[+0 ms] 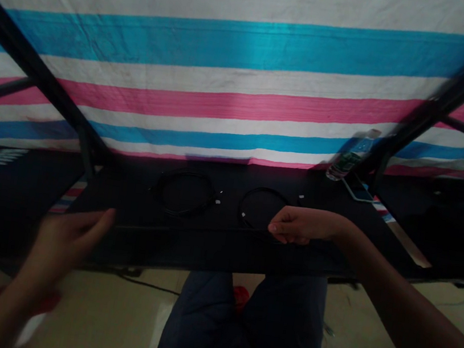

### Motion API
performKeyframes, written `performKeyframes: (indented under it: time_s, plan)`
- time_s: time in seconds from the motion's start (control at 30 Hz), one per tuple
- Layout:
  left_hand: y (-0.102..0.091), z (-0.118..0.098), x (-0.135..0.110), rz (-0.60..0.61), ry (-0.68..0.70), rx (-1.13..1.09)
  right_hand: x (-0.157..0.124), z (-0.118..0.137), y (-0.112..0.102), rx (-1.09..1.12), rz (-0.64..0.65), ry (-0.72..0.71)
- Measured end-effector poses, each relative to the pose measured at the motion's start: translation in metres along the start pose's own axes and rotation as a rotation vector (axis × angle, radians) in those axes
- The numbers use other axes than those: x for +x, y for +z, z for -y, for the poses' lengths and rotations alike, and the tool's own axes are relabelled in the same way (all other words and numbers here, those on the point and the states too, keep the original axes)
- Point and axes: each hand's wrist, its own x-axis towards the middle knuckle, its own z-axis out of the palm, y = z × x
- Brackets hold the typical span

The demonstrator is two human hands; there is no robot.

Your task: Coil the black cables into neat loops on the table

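Hovering over the front edge of the bench (221, 253) — right hand (302, 227) with its grip together beside a black cable coil (261, 208), left hand (62, 245) with its grip apart.

Nothing legible — white print (1, 155) on dark mat (8, 194) blurred — water bottle label (346, 162) too dim.

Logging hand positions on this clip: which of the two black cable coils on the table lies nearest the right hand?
The right one of the two, a flat coil of thin black cable, lies just beyond the right hand and partly behind it; the other black cable coil lies farther left.
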Motion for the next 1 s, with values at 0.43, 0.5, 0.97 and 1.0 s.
performKeyframes:
  time_s: [0.43,0.5,0.97,1.0]
  plan:
    - [-0.02,0.03,-0.01,0.281,-0.194,-0.023,0.001,0.003,0.027,0.494,0.046,-0.206]
    - [-0.012,-0.005,-0.01,0.287,-0.094,-0.068,0.008,0.012,0.036,0.595,0.068,-0.302]
    - [0.057,-0.144,-0.01,0.21,0.428,-0.299,0.021,0.03,0.068,0.56,0.124,-0.304]
    - [0.055,-0.136,-0.009,0.212,0.422,-0.287,0.02,0.026,0.067,0.544,0.137,-0.281]
